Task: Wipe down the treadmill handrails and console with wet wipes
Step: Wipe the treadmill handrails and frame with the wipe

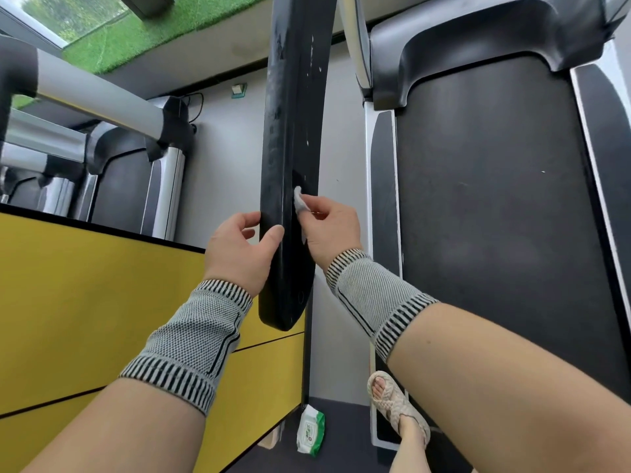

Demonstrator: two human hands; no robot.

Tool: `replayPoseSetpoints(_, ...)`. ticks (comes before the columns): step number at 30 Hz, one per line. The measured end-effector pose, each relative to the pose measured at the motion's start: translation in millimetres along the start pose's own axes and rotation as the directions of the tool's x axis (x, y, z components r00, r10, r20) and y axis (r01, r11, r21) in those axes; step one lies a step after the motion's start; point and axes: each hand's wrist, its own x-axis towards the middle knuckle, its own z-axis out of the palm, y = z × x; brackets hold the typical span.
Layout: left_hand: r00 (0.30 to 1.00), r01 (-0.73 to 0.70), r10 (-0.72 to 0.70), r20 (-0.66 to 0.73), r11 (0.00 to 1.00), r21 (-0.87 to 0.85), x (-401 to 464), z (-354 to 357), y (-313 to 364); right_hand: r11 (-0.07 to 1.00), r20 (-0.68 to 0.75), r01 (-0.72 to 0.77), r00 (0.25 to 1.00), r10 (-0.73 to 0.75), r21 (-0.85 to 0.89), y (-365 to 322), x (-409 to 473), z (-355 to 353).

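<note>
Handrail of black padding runs from twelve o'clock down the middle of our view to a rounded end just below centre, scuffed with pale flecks along its upper stretch. Against its right edge we see a small bunched wet wipe, pinched in the fingertips of the right hand and touching the rail. The left hand grasps the handrail from nine o'clock — thumb across the face, fingers curled round the far side. Both wrists wear striped knit bands. At three o'clock lies the dark treadmill belt; at six o'clock, on the floor, a green-and-white wipes pack beside a sandalled foot. A yellow panel fills eight o'clock.
</note>
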Motion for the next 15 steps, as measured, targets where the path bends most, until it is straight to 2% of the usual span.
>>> replayPoseSetpoints(5,1.0,0.003,-0.003,0.005,1.0,0.0,-1,0,1,0.956,-0.009,-0.257,0.966,0.258,-0.139,36,-9,-12)
replayPoseSetpoints(7,1.0,0.004,-0.003,0.002,1.0,-0.015,0,0,-1,0.972,0.021,-0.223,0.974,0.225,-0.077,35,-27,-12)
replayPoseSetpoints(9,1.0,0.003,-0.003,0.001,1.0,-0.025,-1,1,-2,0.992,0.056,-0.129,0.99,0.13,-0.012,28,-45,-12)
replayPoseSetpoints(11,1.0,0.007,-0.007,-0.002,0.999,-0.032,-1,1,-2,0.998,0.079,-0.064,0.995,0.065,-0.01,26,-61,-11)
replayPoseSetpoints(15,1.0,0.006,-0.006,0.005,1.0,-0.029,-2,0,-1,0.988,0.032,-0.146,0.989,0.148,-0.039,34,-58,-9)
